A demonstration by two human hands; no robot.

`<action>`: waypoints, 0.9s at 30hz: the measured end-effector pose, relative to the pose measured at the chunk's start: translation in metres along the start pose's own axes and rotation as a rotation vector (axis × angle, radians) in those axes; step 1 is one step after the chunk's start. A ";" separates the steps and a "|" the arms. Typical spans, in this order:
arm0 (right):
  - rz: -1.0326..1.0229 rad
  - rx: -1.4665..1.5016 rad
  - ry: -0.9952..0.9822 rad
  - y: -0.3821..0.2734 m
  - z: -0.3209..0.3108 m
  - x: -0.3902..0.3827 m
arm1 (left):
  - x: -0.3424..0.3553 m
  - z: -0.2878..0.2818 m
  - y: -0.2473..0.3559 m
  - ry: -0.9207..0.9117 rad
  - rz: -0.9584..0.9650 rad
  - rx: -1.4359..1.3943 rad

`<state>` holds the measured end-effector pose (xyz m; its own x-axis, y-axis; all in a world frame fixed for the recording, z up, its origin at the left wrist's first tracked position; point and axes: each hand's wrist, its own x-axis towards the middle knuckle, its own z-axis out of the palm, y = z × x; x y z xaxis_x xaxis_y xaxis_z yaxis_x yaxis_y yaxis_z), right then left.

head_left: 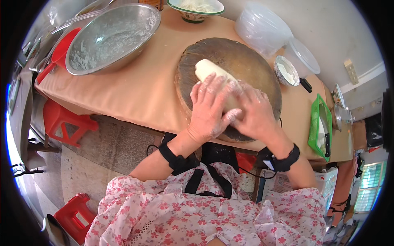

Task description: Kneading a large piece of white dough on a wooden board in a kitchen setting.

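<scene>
Left of the round wooden board (250,61), a steel bowl (135,22) held only floury streaks, so mixing seemed done. On the board, the left hand (209,108), fingers close together, was curved over a dough log (208,69); the right hand (256,114) was cupped round its nearer part. The dough looked smooth and already gathered into one thick roll; uncut and under both hands, it seemed midway through working. Right of the board sat a flour bowl (281,77) and a green basket (314,127). Below them, a box (327,182) bore print too small to read.
</scene>
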<state>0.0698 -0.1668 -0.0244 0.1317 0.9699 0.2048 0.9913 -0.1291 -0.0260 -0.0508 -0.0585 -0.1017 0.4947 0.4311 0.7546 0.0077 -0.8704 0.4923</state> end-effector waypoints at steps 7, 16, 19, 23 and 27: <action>-0.252 -0.031 0.139 -0.046 0.012 -0.048 | 0.043 -0.032 -0.016 -0.147 0.119 0.131; -0.108 0.050 0.197 0.000 0.022 -0.023 | 0.061 -0.025 -0.039 -0.356 -0.152 0.159; -0.029 0.416 0.232 0.016 0.019 -0.016 | 0.059 -0.030 -0.054 -0.437 -0.256 0.123; 0.180 0.507 0.184 0.008 0.020 -0.036 | 0.049 -0.053 -0.050 -0.466 -0.132 -0.051; 0.165 0.549 0.296 0.002 0.020 -0.043 | 0.043 -0.066 -0.034 -0.509 -0.039 -0.095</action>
<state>0.0659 -0.2042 -0.0528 0.3539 0.8385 0.4144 0.8250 -0.0711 -0.5607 -0.0872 0.0054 -0.0579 0.8561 0.2719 0.4396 -0.0324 -0.8205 0.5707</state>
